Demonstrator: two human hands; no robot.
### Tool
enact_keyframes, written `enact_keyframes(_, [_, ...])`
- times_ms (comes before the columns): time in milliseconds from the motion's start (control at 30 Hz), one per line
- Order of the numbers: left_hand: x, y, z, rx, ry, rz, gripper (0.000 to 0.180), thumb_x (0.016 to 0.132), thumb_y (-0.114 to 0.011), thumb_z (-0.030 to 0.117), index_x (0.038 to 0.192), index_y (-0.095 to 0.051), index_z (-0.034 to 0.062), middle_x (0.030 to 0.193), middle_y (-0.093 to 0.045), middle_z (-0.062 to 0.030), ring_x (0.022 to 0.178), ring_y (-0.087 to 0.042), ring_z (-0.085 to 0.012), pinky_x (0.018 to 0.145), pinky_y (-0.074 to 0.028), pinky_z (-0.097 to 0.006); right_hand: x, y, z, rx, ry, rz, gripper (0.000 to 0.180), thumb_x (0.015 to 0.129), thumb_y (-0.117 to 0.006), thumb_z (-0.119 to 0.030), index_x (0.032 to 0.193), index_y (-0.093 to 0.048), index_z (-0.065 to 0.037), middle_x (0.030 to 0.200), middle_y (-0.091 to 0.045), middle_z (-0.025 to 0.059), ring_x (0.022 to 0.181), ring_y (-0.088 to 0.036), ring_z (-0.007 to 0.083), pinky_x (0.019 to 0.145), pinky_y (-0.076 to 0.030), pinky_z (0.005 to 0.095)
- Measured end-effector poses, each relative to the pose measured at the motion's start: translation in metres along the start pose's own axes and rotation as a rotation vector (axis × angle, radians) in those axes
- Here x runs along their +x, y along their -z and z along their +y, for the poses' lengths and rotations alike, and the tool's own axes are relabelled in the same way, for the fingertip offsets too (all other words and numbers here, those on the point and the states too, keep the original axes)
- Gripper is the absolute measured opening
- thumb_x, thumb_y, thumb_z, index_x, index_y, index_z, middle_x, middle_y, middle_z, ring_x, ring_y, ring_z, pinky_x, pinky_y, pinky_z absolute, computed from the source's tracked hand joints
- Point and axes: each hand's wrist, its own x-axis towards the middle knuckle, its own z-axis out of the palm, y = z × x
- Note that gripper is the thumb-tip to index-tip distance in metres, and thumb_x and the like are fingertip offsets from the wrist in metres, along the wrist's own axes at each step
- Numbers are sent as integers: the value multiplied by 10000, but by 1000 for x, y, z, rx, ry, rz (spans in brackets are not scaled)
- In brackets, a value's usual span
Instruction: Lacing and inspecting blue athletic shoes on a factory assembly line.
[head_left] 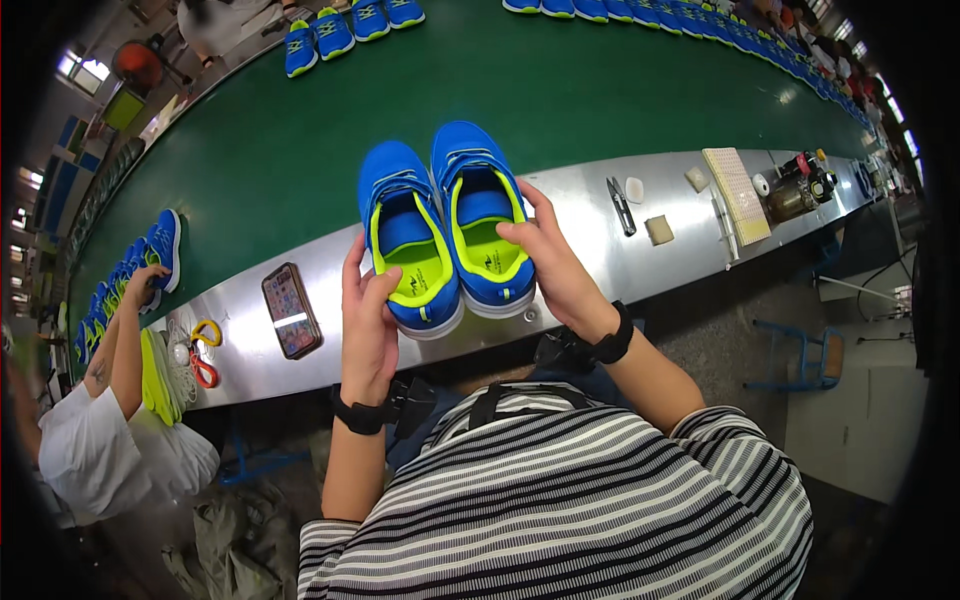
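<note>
While both shoes are sitting side by side at the near edge of the steel ledge, heels toward the striped shirt:

Left hand (pixel 368 322): gripping the heel of the left shoe (pixel 408 236), thumb hooking over the yellow-green collar, fingers wrapping the outer side.

Right hand (pixel 553 262): clasping the heel of the right shoe (pixel 478 213), thumb pressing down into the yellow-green insole, fingers curling round the outer wall.

Shoes: blue uppers, yellow-green linings, white soles; touching each other along their inner sides, toes pointing away onto the green belt (pixel 300 140), heels resting over the steel ledge (pixel 590 200).

Wrists: wearing black bands, one on each arm.

Phone (pixel 291 310): lying flat on the ledge, just left of the left hand, screen glowing.

Scissors (pixel 203 352): lying further left on the ledge, yellow and red handles, beside a coil of white cord.

Snips (pixel 620 205): resting on the ledge to the right of the right hand, near a small white piece and a tan block (pixel 659 230).

Pale pad (pixel 737 193): lying well right on the ledge, with small bottles and a roll beyond it.

Far belt: carrying more blue shoes, a few at the top left (pixel 330 33) and a long row curving along the top right.

Co-worker's hand (pixel 140 282): reaching up at the far left, touching a blue shoe in another row; a white sleeve below it, yellow-green insoles stacking beside the arm.

Stool (pixel 805 355): standing on the floor at right, blue frame.
</note>
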Motion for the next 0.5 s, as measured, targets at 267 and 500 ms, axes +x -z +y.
enact_keyframes(267, [16,76,-88,728,-321,60,508,1037,-331,347,1346,-522,-8,1293,-552,-188,1154,-541,-247,1021,-377,-352,8,39,31,-1454,646,99,555,874,-639,-247,1364,-463,-54,1272,-504,237,1144,-511,375,1010,-371,479])
enact_keyframes(500, [15,91,-101,706,-457,-35,505,1042,-271,303,1306,-563,-12,1085,-651,-206,1011,-601,-286,931,-428,-379,51,0,2,-1808,1179,-1044,202,829,-541,-168,1021,-588,-122,1161,-563,40,1222,-471,201,1050,-323,395])
